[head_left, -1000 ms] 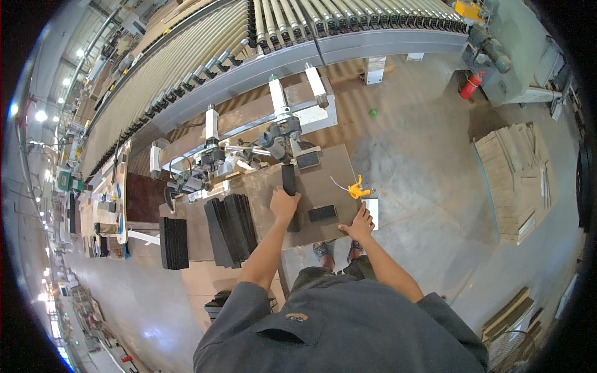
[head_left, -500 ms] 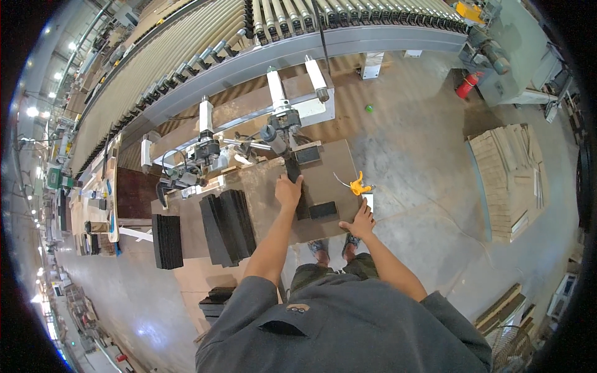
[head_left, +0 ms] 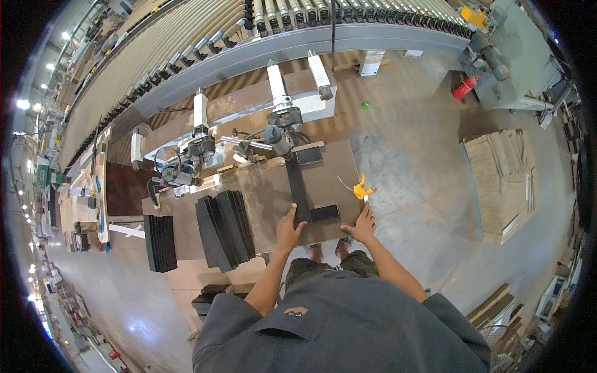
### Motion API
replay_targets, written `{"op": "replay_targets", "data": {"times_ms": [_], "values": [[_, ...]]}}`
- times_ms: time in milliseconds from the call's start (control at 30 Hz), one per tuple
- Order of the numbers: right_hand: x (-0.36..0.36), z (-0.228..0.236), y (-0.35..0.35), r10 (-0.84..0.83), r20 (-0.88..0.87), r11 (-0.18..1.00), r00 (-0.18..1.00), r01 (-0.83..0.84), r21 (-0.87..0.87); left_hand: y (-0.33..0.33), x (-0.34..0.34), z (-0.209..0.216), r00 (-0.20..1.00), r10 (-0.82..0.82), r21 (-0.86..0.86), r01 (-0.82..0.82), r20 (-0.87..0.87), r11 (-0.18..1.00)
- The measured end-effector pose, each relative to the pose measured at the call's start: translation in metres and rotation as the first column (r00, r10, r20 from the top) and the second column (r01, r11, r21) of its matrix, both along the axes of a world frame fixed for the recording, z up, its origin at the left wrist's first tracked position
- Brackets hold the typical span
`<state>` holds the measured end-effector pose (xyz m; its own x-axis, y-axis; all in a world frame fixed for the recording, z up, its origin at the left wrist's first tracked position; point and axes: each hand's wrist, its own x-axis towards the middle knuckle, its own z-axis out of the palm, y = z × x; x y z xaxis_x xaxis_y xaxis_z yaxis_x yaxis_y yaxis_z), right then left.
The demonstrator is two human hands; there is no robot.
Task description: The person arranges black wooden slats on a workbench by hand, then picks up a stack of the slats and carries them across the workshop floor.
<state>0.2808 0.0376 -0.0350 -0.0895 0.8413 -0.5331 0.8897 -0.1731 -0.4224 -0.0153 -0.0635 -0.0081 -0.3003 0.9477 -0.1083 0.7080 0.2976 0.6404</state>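
A long black strip (head_left: pixel 298 189) lies on the brown work board (head_left: pixel 267 205), its far end under a drill-like tool head (head_left: pixel 277 140). My left hand (head_left: pixel 290 231) is at the strip's near end, fingers stretched forward and thumb apart, resting beside and against it. A short black block (head_left: pixel 324 213) sits to the right of that end. Fingers spread, my right hand (head_left: pixel 363 225) rests at the board's right edge, near a yellow air blow gun (head_left: pixel 359 188). Another black block (head_left: pixel 310 155) lies at the back against a wooden fence.
Stacks of black boards (head_left: pixel 225 227) stand left of my left arm, with another stack (head_left: pixel 160 242) farther left. A second tool head (head_left: pixel 180 176) is mounted at the back left. Behind runs a roller conveyor (head_left: pixel 168 74). Wooden panels (head_left: pixel 500 186) are piled on the floor at right.
My left hand has drawn back along the strip, from near the tool head to the strip's near end. My right hand stays at the board's edge, almost unmoved.
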Motion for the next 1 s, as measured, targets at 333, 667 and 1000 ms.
{"op": "replay_targets", "data": {"times_ms": [333,667,1000], "values": [[-0.003,0.0,0.002,0.01,0.061,1.0,0.998,-0.012,0.023,-0.001,0.0,-0.004,0.971,0.003,0.228,0.054,-0.239,0.972],[-0.007,0.009,0.014,0.162,-0.151,0.979,0.975,-0.141,0.145,-0.008,-0.011,-0.002,0.99,0.002,0.13,0.017,-0.141,0.991],[-0.006,0.012,0.003,0.028,-0.082,0.999,0.996,-0.029,-0.022,-0.02,-0.015,-0.011,0.99,-0.009,0.202,0.038,-0.141,0.979]]}}
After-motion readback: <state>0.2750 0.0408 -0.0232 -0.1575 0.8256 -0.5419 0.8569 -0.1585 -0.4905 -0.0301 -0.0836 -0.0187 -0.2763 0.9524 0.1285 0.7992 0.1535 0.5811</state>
